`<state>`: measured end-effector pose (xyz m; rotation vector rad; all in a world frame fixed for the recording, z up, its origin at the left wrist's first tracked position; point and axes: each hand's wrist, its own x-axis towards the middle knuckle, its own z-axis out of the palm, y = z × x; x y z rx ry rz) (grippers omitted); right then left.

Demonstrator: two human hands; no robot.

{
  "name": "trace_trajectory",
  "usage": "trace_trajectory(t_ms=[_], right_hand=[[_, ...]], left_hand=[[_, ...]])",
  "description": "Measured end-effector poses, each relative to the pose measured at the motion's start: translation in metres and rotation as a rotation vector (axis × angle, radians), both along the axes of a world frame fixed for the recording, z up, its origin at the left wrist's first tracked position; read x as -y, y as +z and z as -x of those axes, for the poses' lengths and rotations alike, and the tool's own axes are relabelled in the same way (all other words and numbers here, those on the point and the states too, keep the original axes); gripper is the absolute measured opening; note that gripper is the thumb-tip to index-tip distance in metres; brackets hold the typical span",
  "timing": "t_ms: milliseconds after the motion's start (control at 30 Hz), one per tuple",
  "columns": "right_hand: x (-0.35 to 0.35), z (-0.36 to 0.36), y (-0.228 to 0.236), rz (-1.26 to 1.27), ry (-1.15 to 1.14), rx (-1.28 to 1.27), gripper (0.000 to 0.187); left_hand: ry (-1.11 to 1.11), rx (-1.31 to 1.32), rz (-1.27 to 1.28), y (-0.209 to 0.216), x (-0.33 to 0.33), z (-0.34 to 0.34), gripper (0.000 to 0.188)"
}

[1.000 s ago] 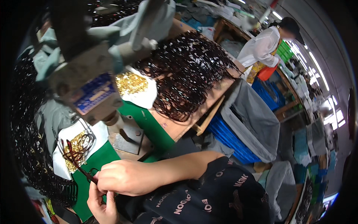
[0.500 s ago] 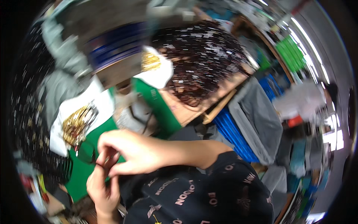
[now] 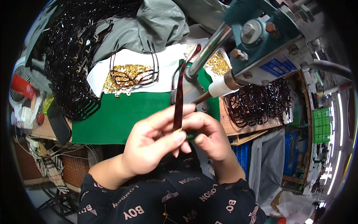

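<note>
A pair of dark red eyeglasses (image 3: 179, 97) stands between my hands with its temples pointing up and away from me. My left hand (image 3: 147, 147) pinches it near a hinge, where a small gold piece (image 3: 178, 131) shows by the thumb. Curled round the other side of the glasses is my right hand (image 3: 210, 136), partly behind the left fingers; the front of the glasses is mostly hidden. Beyond my hands, another pair of glasses (image 3: 135, 79) lies upside down across a heap of small gold pieces (image 3: 119, 87) on a white cloth (image 3: 99, 80).
A green mat (image 3: 104, 121) covers the bench. On the right a teal machine head (image 3: 261, 41) with a white-sleeved spindle (image 3: 220, 89) overhangs it. Dark frames are piled at left (image 3: 71, 74) and right (image 3: 257, 104). A phone (image 3: 59, 125) and a fan (image 3: 19, 84) sit far left.
The view has swung round and levelled. Both hands, earlier at lower left, now appear in the middle with the glasses upright between them. The glasses were lower and blurred before.
</note>
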<state>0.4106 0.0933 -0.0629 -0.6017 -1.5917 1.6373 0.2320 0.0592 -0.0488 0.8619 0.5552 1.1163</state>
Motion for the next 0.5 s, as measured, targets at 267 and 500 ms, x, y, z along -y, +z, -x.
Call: trace_trajectory(t_ms=[267, 500], right_hand=[[-0.005, -0.021, -0.013, -0.003, -0.597, -0.234, 0.019], [-0.036, -0.052, 0.007, -0.375, -0.883, 0.224, 0.014]], left_hand=[[-0.006, 0.317, -0.036, 0.001, -0.039, -0.059, 0.064], [0.063, 0.27, -0.041, 0.003, -0.058, -0.078, 0.048]])
